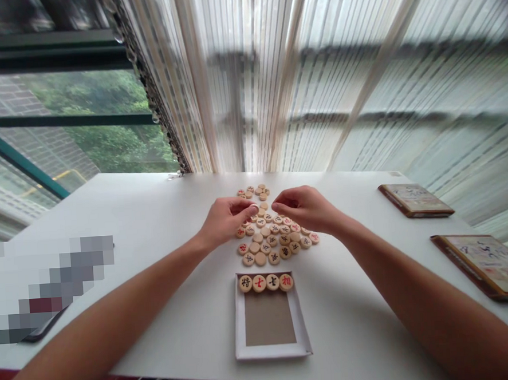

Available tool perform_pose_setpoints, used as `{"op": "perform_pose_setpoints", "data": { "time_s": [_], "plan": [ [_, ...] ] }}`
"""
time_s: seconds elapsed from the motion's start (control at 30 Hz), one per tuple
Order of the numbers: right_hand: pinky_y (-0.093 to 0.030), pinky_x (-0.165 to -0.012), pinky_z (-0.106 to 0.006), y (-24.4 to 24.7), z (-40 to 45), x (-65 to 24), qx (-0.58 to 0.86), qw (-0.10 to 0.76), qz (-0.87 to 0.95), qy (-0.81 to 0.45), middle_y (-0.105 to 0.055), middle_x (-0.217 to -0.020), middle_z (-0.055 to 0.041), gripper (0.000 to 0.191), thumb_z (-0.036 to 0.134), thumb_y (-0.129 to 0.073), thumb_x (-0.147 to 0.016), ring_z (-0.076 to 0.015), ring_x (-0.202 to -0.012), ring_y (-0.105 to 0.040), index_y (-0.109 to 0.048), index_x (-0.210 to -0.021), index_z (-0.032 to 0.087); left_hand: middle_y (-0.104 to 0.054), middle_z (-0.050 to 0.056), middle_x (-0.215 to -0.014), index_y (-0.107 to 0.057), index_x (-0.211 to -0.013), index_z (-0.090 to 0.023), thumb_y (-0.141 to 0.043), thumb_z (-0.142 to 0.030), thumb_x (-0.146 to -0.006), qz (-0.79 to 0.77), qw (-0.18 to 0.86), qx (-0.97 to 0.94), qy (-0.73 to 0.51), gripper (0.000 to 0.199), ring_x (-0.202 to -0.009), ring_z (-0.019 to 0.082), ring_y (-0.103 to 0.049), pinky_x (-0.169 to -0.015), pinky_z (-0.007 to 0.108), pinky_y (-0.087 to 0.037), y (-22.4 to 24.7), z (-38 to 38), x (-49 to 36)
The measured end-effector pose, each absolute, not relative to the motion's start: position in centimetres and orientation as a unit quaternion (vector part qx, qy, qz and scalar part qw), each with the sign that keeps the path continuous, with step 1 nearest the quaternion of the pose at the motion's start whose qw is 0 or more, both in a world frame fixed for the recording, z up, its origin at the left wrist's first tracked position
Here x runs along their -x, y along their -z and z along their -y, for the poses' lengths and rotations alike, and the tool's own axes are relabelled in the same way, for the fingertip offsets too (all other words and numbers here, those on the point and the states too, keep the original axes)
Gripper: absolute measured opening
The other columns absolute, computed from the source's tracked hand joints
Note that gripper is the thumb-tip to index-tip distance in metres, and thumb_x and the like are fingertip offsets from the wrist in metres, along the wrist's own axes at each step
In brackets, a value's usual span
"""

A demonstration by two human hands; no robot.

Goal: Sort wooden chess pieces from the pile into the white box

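My left hand (225,219) is closed in a pinch on a Chinese chess piece (254,206), whose pale rim shows at the fingertips. Across from it, my right hand (305,207) is also closed, thumb and fingers together above the pile; whatever it may hold is hidden. Below both hands lie many loose round wooden Chinese chess pieces (273,240), some showing red or black characters, others blank side up. Nearer to me is a shallow white box tray (272,350), with a row of several pieces (265,283) along its far edge.
All this is on a white table (166,310). Two flat printed boxes (416,198) (491,261) lie at the right. A dark, partly pixelated object (50,317) is at the left edge. Striped curtains (248,87) and a window (60,110) stand behind the table.
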State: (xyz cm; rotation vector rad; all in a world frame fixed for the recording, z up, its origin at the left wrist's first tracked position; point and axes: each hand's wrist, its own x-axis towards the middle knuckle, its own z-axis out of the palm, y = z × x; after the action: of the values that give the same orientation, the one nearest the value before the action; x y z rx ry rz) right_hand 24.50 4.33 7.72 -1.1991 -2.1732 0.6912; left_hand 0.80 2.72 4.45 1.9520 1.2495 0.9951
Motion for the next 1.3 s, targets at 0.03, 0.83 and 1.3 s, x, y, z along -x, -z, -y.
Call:
{"op": "perform_pose_setpoints", "data": {
  "time_s": [0.03,0.83,1.3],
  "plan": [
    [-0.036,-0.057,-0.028,-7.6,-4.2,-24.3,0.443,0.276,0.811,-0.263,-0.065,-0.063,-0.0022,0.035,0.045,-0.066,-0.091,-0.0142,-0.059,-0.052,-0.079,-0.082,0.014,-0.082,0.012,-0.091,-0.079,-0.11,-0.009,-0.066,-0.055,-0.096,-0.468,0.334,-0.724,-0.38,0.051,-0.076,0.02,-0.076,-0.069,0.03,-0.06,-4.3,-1.9,-1.0],
    [-0.042,-0.048,-0.021,-4.7,5.8,-20.6,0.428,0.416,0.598,-0.535,-0.065,-0.062,0.0009,0.032,0.047,-0.083,-0.087,-0.0104,-0.053,-0.054,-0.075,-0.083,0.016,-0.084,0.008,-0.083,-0.083,-0.106,-0.011,-0.093,-0.035,-0.08,-0.366,0.655,-0.496,-0.438,0.037,-0.077,0.017,-0.08,-0.07,0.021,-0.065,-3.8,6.3,-0.4],
    [-0.064,-0.07,-0.021,-4.6,7.7,-20.2,0.393,0.472,0.646,-0.453,-0.081,-0.089,-0.0044,0.007,0.025,-0.083,-0.091,-0.0158,-0.078,-0.078,-0.081,-0.097,0.021,-0.086,0.006,-0.091,-0.089,-0.096,-0.018,-0.087,-0.021,-0.085,-0.367,0.51,-0.609,-0.484,0.011,-0.085,0.019,-0.081,-0.079,0.022,-0.065,-3.8,6.6,0.3]
  ]
}}
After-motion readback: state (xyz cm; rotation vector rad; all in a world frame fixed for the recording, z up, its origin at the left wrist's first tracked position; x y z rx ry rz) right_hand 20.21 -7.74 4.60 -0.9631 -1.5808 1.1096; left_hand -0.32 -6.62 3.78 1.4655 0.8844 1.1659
